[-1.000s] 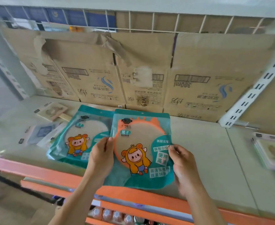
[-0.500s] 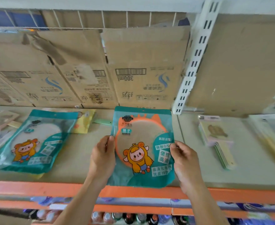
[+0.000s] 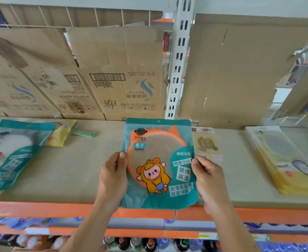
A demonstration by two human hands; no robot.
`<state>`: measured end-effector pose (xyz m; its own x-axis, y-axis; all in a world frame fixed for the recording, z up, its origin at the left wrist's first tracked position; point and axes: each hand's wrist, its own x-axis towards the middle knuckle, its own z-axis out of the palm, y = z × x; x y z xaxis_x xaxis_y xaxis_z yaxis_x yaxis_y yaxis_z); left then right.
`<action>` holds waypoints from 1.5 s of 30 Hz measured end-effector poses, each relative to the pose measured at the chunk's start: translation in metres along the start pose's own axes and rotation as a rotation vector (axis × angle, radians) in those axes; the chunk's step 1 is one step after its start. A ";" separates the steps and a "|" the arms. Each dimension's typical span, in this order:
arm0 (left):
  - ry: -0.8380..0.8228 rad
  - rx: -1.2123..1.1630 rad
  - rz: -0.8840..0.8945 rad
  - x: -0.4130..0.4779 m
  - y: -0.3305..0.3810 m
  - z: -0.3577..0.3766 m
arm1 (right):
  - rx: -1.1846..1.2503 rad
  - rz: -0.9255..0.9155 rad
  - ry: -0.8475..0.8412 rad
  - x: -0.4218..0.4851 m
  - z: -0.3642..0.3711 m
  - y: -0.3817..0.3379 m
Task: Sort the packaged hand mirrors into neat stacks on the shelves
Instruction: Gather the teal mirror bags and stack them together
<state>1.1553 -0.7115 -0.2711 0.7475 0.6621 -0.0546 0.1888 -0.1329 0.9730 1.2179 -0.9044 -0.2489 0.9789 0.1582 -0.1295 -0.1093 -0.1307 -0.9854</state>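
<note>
A teal mirror packet (image 3: 158,160) with an orange round mirror and a cartoon lamb is held upright over the front of the shelf (image 3: 73,175). My left hand (image 3: 113,180) grips its left edge and my right hand (image 3: 207,180) pinches its right edge. A stack of like teal packets (image 3: 13,153) lies flat at the far left of the shelf. Just behind the held packet, to its right, lies a small stack of beige mirror packets (image 3: 207,144). A stack of yellow packets (image 3: 287,160) lies at the right.
A yellow packet with a green-handled mirror (image 3: 71,133) lies behind the teal stack. Flattened cardboard boxes (image 3: 113,73) line the back. A white slotted upright (image 3: 178,57) splits the bays. The orange shelf lip (image 3: 40,208) runs along the front, with bottles (image 3: 131,242) below.
The view and the held packet have shifted right along the shelf: the teal stack now sits at the far left and the yellow stack has come into view. Both hands keep their hold.
</note>
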 end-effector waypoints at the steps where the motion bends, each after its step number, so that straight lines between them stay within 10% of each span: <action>1: -0.002 -0.019 -0.009 -0.003 0.002 0.005 | 0.004 0.001 -0.006 0.001 -0.006 0.000; 45: -0.404 -0.125 -0.037 -0.013 0.049 0.108 | 0.220 0.094 0.480 -0.020 -0.087 0.009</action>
<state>1.2238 -0.8065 -0.2468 0.9360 0.3188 -0.1492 0.1601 -0.0080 0.9871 1.2122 -0.9942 -0.2451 0.9264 -0.3167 -0.2036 -0.1831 0.0937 -0.9786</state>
